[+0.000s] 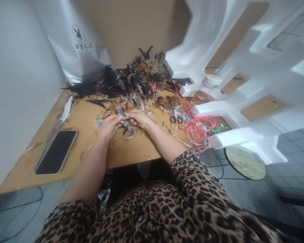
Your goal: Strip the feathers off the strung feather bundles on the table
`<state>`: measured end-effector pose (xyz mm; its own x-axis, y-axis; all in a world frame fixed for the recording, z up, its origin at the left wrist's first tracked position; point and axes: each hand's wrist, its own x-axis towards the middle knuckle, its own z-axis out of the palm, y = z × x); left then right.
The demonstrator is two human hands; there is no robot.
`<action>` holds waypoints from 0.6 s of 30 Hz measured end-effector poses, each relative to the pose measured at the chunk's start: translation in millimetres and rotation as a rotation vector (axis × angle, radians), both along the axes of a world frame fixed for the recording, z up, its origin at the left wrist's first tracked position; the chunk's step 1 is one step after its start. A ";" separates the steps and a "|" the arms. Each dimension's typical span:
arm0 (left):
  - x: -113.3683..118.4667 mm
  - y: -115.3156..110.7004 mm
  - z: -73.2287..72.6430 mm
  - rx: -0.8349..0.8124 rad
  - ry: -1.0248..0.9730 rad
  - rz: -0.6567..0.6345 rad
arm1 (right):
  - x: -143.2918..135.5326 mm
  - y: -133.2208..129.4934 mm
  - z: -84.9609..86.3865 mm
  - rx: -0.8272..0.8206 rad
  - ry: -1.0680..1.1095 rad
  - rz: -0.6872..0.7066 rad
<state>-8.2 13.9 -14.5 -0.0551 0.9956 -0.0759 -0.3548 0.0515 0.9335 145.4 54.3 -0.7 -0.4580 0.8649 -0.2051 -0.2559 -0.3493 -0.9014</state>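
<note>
My left hand [110, 125] and my right hand [137, 118] meet over the near part of the table, thumbs and forefingers pinched together. Small grey-brown feathers [120, 110] stick out at the fingertips; the exact grip point is too small to make out. Just below the fingers lies a little heap of dark and pale feathers [128, 130]. Beyond my hands are long black feathers [91, 88] and a large pile of brown feathers [152, 69]. A bunch of brown feathers [171, 103] lies right of my right hand.
A phone [57, 152] lies on the wooden table [131, 155] at left. Scissors with black handles [176, 119] and tangled pink string [196, 130] are at right. A white foam frame [225, 138] overhangs the right edge, near a lidded jar [209, 83]. A white bag [78, 60] stands behind.
</note>
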 end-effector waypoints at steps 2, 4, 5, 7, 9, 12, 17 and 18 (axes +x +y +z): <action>0.0 0.3 0.0 -0.018 0.000 0.001 | -0.8 -0.4 0.0 0.014 0.011 -0.012; 0.2 0.2 0.2 -0.039 0.006 -0.001 | -1.9 -1.3 0.0 0.034 0.023 -0.022; 0.3 0.0 0.3 -0.047 0.010 -0.005 | -2.3 -1.7 -0.1 0.045 0.029 -0.026; 0.5 -0.5 0.6 -0.059 0.017 -0.017 | -3.0 -2.7 -0.4 0.066 0.032 -0.028; 0.6 -0.9 0.7 -0.063 0.024 -0.039 | -3.4 -3.7 -0.4 0.086 0.030 -0.029; 0.5 -1.4 0.4 -0.062 0.030 -0.065 | -4.0 -6.0 1.0 0.107 0.028 -0.041; 0.8 -1.8 -0.5 -0.070 0.019 -0.091 | -5.7 -10.9 4.9 0.117 0.048 -0.061; 1.0 -1.9 -0.6 -0.072 0.017 -0.094 | -6.2 -11.7 5.6 0.115 0.051 -0.065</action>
<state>-7.2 12.0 -15.1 0.0361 0.9884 -0.1476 -0.3294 0.1512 0.9320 139.2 42.6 4.9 -0.4073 0.9097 -0.0807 -0.3212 -0.2254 -0.9198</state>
